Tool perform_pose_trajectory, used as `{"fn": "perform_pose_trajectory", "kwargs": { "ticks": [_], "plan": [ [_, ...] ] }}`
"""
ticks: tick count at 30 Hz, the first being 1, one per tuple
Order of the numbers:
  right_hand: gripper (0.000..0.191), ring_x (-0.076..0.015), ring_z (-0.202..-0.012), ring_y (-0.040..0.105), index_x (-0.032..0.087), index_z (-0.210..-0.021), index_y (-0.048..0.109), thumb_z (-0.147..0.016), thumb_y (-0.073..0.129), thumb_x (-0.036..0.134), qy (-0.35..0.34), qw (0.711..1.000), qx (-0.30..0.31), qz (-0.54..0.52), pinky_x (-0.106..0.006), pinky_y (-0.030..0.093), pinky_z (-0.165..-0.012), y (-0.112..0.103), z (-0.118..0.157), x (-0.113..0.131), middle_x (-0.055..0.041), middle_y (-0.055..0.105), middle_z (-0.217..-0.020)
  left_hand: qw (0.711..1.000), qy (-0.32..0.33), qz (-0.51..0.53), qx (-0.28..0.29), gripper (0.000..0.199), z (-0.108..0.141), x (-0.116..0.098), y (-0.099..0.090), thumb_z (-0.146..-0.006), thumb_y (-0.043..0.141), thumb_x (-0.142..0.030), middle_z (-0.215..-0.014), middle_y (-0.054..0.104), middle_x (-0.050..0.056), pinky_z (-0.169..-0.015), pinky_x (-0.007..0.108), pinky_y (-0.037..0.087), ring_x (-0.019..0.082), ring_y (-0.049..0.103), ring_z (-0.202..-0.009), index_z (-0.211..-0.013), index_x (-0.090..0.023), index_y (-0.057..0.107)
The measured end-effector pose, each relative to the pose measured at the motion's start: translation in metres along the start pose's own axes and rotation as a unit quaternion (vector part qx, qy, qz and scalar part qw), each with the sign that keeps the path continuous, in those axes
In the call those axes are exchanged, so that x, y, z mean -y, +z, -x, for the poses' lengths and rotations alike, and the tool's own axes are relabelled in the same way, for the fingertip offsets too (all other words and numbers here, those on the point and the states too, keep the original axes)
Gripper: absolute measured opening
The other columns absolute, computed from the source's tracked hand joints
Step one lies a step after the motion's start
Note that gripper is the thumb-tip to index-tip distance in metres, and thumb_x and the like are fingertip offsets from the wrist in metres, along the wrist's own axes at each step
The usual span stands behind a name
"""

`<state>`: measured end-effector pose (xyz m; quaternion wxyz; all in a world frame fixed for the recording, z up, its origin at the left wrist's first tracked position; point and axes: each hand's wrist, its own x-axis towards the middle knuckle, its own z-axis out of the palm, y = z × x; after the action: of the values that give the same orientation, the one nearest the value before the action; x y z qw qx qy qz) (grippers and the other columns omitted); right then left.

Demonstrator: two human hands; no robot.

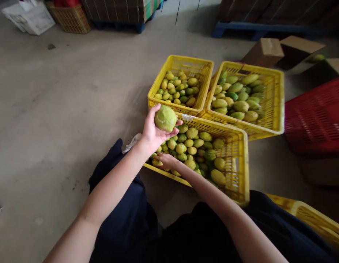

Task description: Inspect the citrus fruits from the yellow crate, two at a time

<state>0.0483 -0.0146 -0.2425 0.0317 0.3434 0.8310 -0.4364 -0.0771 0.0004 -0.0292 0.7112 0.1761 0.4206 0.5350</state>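
Observation:
My left hand (153, 131) is raised over the near yellow crate (242, 157), its fingers and thumb around a yellow-green lemon (165, 118). Lower down, my right hand (167, 160) reaches into the left end of that crate. Its fingers close on another lemon (157, 162) lying near the crate's side wall; the fingertips are partly hidden. Many more green and yellow lemons (189, 164) lie loose around it in the crate.
Two more yellow crates, one with smaller fruit (150, 93) and one with larger fruit (280, 98), adjoin the near crate. A red crate (317, 117) and cardboard boxes (264, 53) stand right. Another yellow crate (309, 215) is at lower right. Blue pallets (235, 31) lie behind.

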Motion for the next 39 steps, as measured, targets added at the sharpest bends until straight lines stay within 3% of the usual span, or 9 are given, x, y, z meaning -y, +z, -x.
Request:
{"fn": "perform_pose_trajectory", "kwargs": {
  "ticks": [4,9,15,19,24,27,30,36,39],
  "plan": [
    [0.049,-0.0188,-0.083,0.059,0.02,-0.106,0.061,-0.058,0.072,0.018,0.009,0.998,-0.055,-0.033,-0.028,0.046,-0.079,-0.02,0.017,0.0,-0.0043,0.061,-0.101,1.0,-0.015,0.009,0.003,0.056,0.0,0.004,0.0,-0.075,0.043,-0.06,-0.077,0.065,0.008,-0.066,0.028,0.052,0.016,0.062,-0.071,-0.095,-0.011,0.061],
    [0.057,-0.0196,-0.083,0.061,0.017,-0.11,0.056,-0.058,0.074,0.033,0.043,0.983,-0.154,-0.095,-0.034,0.05,-0.078,-0.066,0.05,0.009,-0.0065,0.061,-0.101,0.999,-0.008,-0.017,0.025,0.046,-0.003,0.013,0.001,-0.075,0.048,-0.056,-0.083,0.066,0.007,-0.069,0.028,0.051,0.018,0.063,-0.081,-0.093,-0.015,0.06],
    [0.057,-0.019,-0.082,0.062,0.02,-0.106,0.054,-0.056,0.077,0.036,0.032,0.868,-0.369,-0.331,-0.034,0.053,-0.074,-0.121,0.109,0.04,-0.0035,0.061,-0.101,0.989,0.026,-0.125,0.08,0.049,-0.012,0.034,0.008,-0.078,0.046,-0.056,-0.092,0.066,0.008,-0.074,0.032,0.052,0.019,0.063,-0.086,-0.102,-0.014,0.056],
    [0.056,-0.0204,-0.089,0.062,0.023,-0.104,0.054,-0.054,0.079,0.034,-0.007,0.816,-0.465,-0.343,-0.033,0.054,-0.076,-0.133,0.133,0.048,-0.0027,0.059,-0.103,0.954,0.087,-0.275,0.08,0.044,-0.016,0.054,0.012,-0.082,0.048,-0.046,-0.111,0.061,0.009,-0.077,0.032,0.051,0.019,0.059,-0.097,-0.115,-0.016,0.047],
    [0.053,-0.0209,-0.091,0.059,0.024,-0.107,0.054,-0.06,0.075,0.037,-0.025,0.808,-0.544,-0.225,-0.034,0.055,-0.073,-0.131,0.143,0.048,-0.0053,0.054,-0.11,0.872,0.185,-0.443,0.09,0.043,-0.016,0.071,0.014,-0.081,0.053,-0.042,-0.117,0.057,0.007,-0.091,0.031,0.045,0.018,0.054,-0.109,-0.117,-0.02,0.041],
    [0.048,-0.0218,-0.091,0.057,0.024,-0.108,0.056,-0.063,0.072,0.034,-0.016,0.81,-0.574,-0.115,-0.037,0.055,-0.074,-0.13,0.149,0.055,-0.0062,0.053,-0.108,0.835,0.239,-0.486,0.099,0.05,-0.015,0.074,0.018,-0.077,0.059,-0.042,-0.119,0.056,0.008,-0.089,0.029,0.044,0.019,0.054,-0.107,-0.118,-0.021,0.04],
    [0.046,-0.0224,-0.092,0.056,0.025,-0.108,0.056,-0.065,0.071,0.032,-0.013,0.803,-0.59,-0.087,-0.037,0.055,-0.075,-0.131,0.151,0.06,-0.0065,0.052,-0.105,0.817,0.272,-0.499,0.095,0.052,-0.015,0.074,0.023,-0.075,0.061,-0.042,-0.119,0.055,0.007,-0.089,0.029,0.044,0.018,0.055,-0.104,-0.118,-0.023,0.041],
    [0.051,-0.0217,-0.094,0.059,0.025,-0.109,0.055,-0.063,0.073,0.035,-0.034,0.79,-0.563,-0.239,-0.036,0.053,-0.079,-0.132,0.149,0.054,-0.0059,0.054,-0.112,0.82,0.257,-0.507,0.07,0.054,-0.015,0.071,0.027,-0.07,0.067,-0.042,-0.128,0.047,0.007,-0.084,0.028,0.047,0.02,0.051,-0.11,-0.118,-0.026,0.048],
    [0.053,-0.021,-0.088,0.063,0.024,-0.109,0.053,-0.062,0.073,0.036,-0.033,0.782,-0.516,-0.347,-0.036,0.053,-0.079,-0.133,0.151,0.053,-0.0041,0.06,-0.105,0.842,0.246,-0.474,0.073,0.057,-0.013,0.062,0.025,-0.065,0.072,-0.041,-0.129,0.044,0.008,-0.085,0.028,0.048,0.022,0.048,-0.114,-0.116,-0.025,0.054]
  ]
}}
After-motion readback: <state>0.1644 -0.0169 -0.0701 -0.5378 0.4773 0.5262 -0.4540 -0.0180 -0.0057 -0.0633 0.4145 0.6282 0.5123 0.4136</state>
